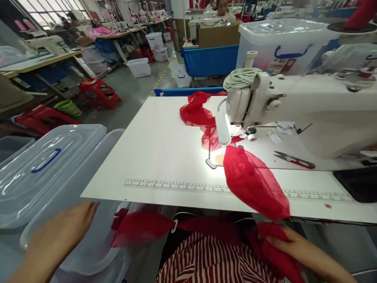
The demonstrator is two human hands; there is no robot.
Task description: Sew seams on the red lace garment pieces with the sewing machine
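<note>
My right hand [284, 245] is closed around a bunch of sheer red fabric [275, 236] below the table's front edge. A red length [247, 177] runs up from near that hand over the table edge to the presser foot area of a white sewing machine [294, 94]. More red cloth [141, 228] stretches across my lap to the left. My left hand [73, 222] is beside the table's left front corner, above a clear plastic bin, apart from the cloth. Motion blurs its fingers. Beyond the needle, crumpled red fabric [197, 110] lies on the table.
Thread snips [294, 160] and paper scraps [276, 137] lie on the machine bed. A printed ruler [176, 186] runs along the white table [132, 157]. Lidded clear bins [53, 165] stand left, near a red stool [98, 93]. A person [223, 8] sits farther back.
</note>
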